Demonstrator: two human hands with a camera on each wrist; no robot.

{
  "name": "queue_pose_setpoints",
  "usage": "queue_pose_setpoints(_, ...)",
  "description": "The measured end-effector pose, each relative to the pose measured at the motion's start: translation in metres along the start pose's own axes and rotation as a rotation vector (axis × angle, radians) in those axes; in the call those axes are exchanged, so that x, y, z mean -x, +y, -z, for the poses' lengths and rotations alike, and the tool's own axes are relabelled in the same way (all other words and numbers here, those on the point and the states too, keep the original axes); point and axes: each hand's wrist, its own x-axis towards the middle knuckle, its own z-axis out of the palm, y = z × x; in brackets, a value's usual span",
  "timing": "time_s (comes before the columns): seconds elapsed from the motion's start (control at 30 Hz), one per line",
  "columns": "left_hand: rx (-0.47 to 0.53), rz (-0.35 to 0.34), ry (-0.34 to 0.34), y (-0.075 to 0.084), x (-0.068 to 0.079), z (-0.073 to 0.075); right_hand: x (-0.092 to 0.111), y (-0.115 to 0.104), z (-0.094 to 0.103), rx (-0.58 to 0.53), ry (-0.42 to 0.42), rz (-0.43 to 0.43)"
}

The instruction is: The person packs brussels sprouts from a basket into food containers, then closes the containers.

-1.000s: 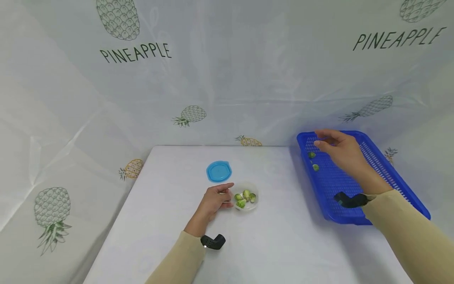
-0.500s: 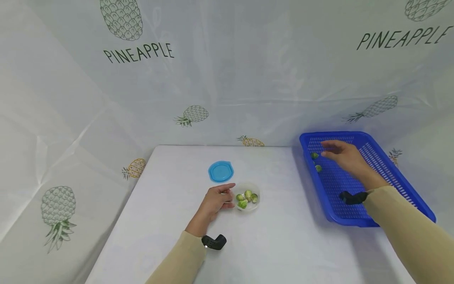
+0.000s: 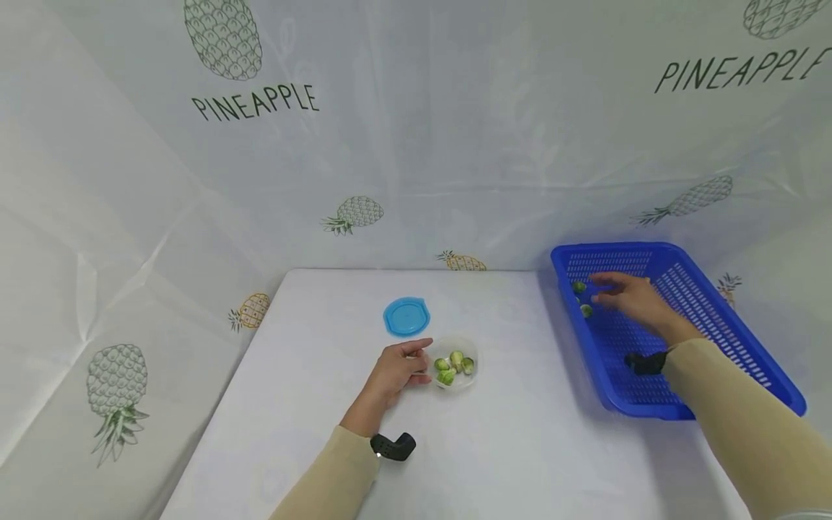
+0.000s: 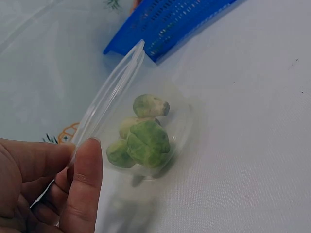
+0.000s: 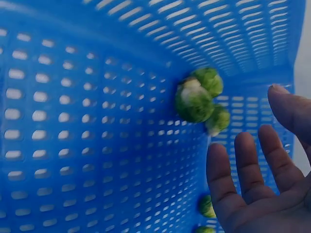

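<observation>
Your left hand has the clear bowl pinched; your right hand, fingers apart, grips nothing inside the blue basket.

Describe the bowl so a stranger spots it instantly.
Find the white table, with a big blue basket at its right. Left of the basket, a small round bowl holds Brussels sprouts, nearer the viewer than a flat blue lid. Unlike both, it is colourless.
</observation>
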Motion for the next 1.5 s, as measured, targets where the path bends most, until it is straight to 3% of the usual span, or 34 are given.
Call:
queue_pose_setpoints(0.5,0.012,-0.005,-0.013,-0.003,0.002,-0.001,-0.004,0.022,-0.012,0.035,-0.047,0.054)
queue_pose_setpoints(0.73,0.012,-0.009,-0.008,-0.004,0.001,0.001,-0.007,0.023,-0.015,0.046,-0.073,0.019)
queue_pose_setpoints(1.1,0.007,-0.016,-0.011,-0.004,0.000,0.001,-0.012,0.024,-0.019,0.117,0.008,0.025)
queue_pose_setpoints(1.5,0.005,-0.007,-0.014,-0.002,-0.001,0.001,-0.009,0.025,-0.013,0.112,0.053,0.014)
